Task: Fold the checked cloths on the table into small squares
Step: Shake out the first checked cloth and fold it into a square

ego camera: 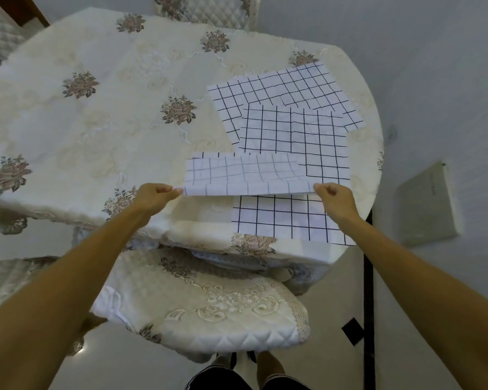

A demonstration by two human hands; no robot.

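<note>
The left hand (155, 197) pinches the left corner of a checked cloth (245, 175), held up just over the right side of the table (96, 108). The right hand (334, 199) pinches its right corner. 3 other checked cloths (293, 130) lie flat around it.

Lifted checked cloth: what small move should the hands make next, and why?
Probably carry both corners forward and lay them on the cloth's far edge. The left hand and right hand each pinch a near corner of the lifted checked cloth. Its paler underside faces the camera and the held edge is raised, so this fold looks unfinished.
</note>
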